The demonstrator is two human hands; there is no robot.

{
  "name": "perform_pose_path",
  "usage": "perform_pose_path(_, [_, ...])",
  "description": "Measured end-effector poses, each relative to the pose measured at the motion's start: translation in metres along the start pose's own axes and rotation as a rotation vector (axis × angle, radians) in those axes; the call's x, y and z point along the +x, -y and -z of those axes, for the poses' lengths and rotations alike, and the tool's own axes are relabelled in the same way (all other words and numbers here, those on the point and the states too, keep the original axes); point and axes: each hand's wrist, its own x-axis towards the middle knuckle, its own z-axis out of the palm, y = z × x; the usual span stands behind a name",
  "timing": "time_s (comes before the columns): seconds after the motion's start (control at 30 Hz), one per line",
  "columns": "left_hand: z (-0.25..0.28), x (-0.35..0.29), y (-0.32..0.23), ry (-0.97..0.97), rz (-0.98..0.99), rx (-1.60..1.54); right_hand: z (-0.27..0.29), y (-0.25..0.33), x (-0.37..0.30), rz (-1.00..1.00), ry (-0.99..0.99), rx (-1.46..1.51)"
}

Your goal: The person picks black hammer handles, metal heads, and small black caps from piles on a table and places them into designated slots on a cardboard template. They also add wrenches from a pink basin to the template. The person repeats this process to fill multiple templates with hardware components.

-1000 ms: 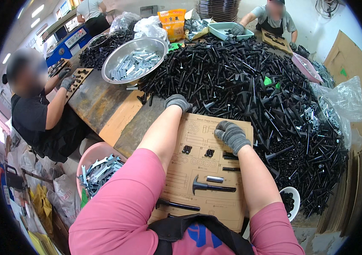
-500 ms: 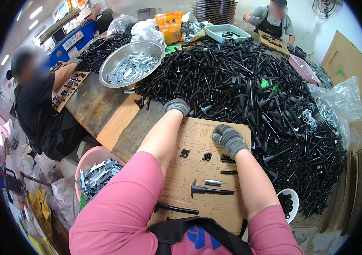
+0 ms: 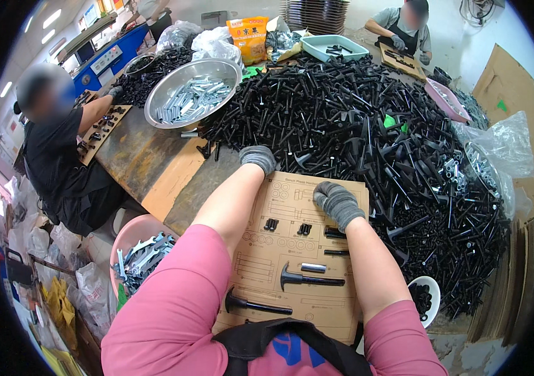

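At the near edge of a big heap of black metal bolts and rods (image 3: pixel 317 113), my left hand (image 3: pixel 259 158) in a grey glove reaches in. Its fingertips are out of sight. My right hand (image 3: pixel 337 202), also gloved, is curled over the upper right of a printed cardboard sheet (image 3: pixel 254 269); what it holds, if anything, is hidden. Lying on the sheet are two small groups of short black bolts (image 3: pixel 271 224), a silver tube (image 3: pixel 314 267), a black T-shaped piece (image 3: pixel 311 277) and another black T-shaped piece (image 3: pixel 257 306). More black rods (image 3: pixel 336 253) lie beside my right wrist.
A steel bowl of silver tubes (image 3: pixel 154 103) stands at the back left. Near my left arm is a pink tub of wrenches (image 3: pixel 116 241); a white bowl of black nuts (image 3: pixel 437 294) sits at the right. Two co-workers (image 3: pixel 54 144) work at the left and far right.
The cardboard sheet and both hands have shifted very slightly in the picture. My right hand stays curled over the sheet. The far right co-worker's hands have moved in over their board.
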Motion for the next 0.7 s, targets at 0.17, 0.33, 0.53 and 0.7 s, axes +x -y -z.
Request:
perform_pose_path(0.17, [0.029,-0.019,0.016,-0.074,-0.055,0.151,0.000,0.002,-0.001,0.006,-0.006,0.012])
perform_pose_path(0.33, [0.046,-0.024,0.030,-0.042,-0.078,-0.064,0.002,0.005,0.001,-0.043,0.021,0.013])
perform_pose_path(0.53, [0.002,0.020,0.084,-0.221,-0.248,-0.572,0.001,0.009,-0.001,-0.022,0.023,0.010])
perform_pose_path(0.7, [-0.018,0.028,0.099,-0.244,-0.197,-0.129,0.000,0.007,-0.004,-0.032,-0.003,0.034])
